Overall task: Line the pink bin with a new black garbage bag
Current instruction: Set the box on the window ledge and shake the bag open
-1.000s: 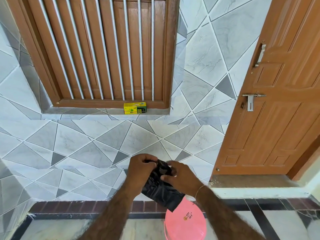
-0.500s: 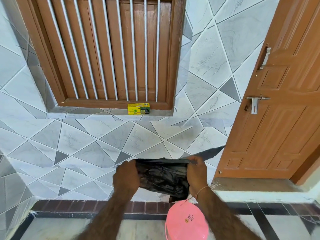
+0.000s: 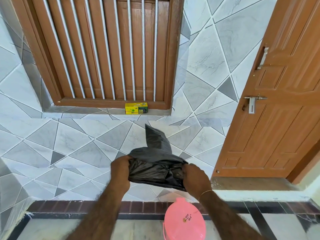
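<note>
Both hands grip a crumpled black garbage bag at lower centre, left hand and right hand clenched on opposite ends; the pink bin, seemingly lidded, sits directly below, nearer the right hand.

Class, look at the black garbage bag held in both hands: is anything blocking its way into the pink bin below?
Yes. The pink bin shows its lid closed on top, below the black garbage bag, which is also not yet opened out.
</note>
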Available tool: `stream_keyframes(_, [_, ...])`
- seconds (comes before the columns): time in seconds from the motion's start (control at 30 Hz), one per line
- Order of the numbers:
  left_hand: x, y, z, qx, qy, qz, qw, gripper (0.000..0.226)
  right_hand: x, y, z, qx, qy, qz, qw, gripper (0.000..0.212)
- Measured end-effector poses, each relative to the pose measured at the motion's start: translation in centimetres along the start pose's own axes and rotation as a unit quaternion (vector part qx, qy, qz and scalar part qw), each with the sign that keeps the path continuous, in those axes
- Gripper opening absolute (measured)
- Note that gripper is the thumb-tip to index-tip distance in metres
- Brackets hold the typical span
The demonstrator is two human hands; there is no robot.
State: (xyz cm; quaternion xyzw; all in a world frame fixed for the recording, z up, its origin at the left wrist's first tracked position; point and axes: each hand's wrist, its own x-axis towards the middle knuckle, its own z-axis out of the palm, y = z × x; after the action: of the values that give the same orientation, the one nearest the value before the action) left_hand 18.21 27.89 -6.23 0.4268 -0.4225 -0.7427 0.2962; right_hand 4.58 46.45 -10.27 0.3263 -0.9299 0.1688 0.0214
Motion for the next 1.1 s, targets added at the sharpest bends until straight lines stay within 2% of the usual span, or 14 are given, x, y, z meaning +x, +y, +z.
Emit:
stream_keyframes(0.03, [0.0, -0.2, 0.0, 0.141, -0.033, 0.078, 0.986, 0.022, 0.2, 0.1, -0.4, 0.056, 0.005, 0.058, 0.997, 0.033])
stream_keyframes(0.1, [0.2, -1.3, -0.3, 0.396, -0.074, 0.165, 0.900, 0.041, 0.7, 0.3, -1.2, 0.140, 0.000, 0.150, 0.979, 0.056])
stream_keyframes(0.13, [0.4, -1.8, -0.2, 0.423, -0.061, 0.162, 0.889, 0.052, 0.8, 0.4, -1.4, 0.142, -0.007, 0.165, 0.976, 0.067])
stream_keyframes(0.27, [-0.7, -2.0, 0.5, 0.349, 0.085, 0.158, 0.920, 0.023, 0.3, 0.1, -1.9, -0.008, 0.011, 0.136, 0.991, 0.040])
stream_keyframes(0.37, [-0.8, -0.9, 0.7, 0.194, 0.134, 0.097, 0.967, 0.036, 0.4, -0.1, -1.8, -0.087, 0.004, 0.136, 0.987, 0.023])
stream_keyframes(0.47, [0.5, 0.1, 0.6, 0.033, 0.090, 0.037, 0.995, 0.035, 0.9, 0.0, -1.7, 0.054, 0.007, 0.220, 0.974, 0.026])
stream_keyframes(0.57, [0.1, 0.4, 1.0, -0.078, 0.037, -0.066, 0.994, 0.034, 1.3, 0.0, -2.0, 0.288, 0.013, 0.296, 0.911, 0.063])
stream_keyframes(0.63, [-0.7, 0.4, 1.5, 0.011, 0.034, -0.021, 0.999, 0.021, 1.2, -0.3, -2.3, 0.241, 0.031, 0.268, 0.932, 0.067])
stream_keyframes(0.73, [-1.3, -0.2, 1.9, 0.138, -0.039, 0.098, 0.985, 0.012, 1.1, 0.0, -2.5, 0.060, 0.056, 0.216, 0.973, 0.044])
stream_keyframes(0.8, [-0.6, -0.9, 1.6, 0.380, -0.100, 0.143, 0.908, 0.048, 1.3, 0.5, -2.6, 0.005, 0.071, 0.195, 0.978, 0.030])
stream_keyframes(0.87, [0.3, -1.1, 1.3, 0.461, -0.018, 0.203, 0.864, 0.082, 1.4, 1.4, -3.0, -0.029, 0.072, 0.187, 0.979, 0.025])
stream_keyframes(0.9, [0.2, -1.5, 0.8, 0.486, 0.009, 0.217, 0.847, 0.077, 1.4, 1.9, -3.2, -0.038, 0.069, 0.183, 0.980, 0.025])
stream_keyframes(1.0, [1.1, -1.5, -0.4, 0.452, 0.061, 0.163, 0.875, 0.029, 0.9, 3.2, -3.8, -0.069, 0.058, 0.179, 0.980, 0.024])
stream_keyframes(1.1, [1.9, -0.7, -0.5, 0.404, 0.062, 0.104, 0.907, 0.020, 0.6, 3.0, -3.3, -0.031, 0.033, 0.191, 0.980, 0.075])
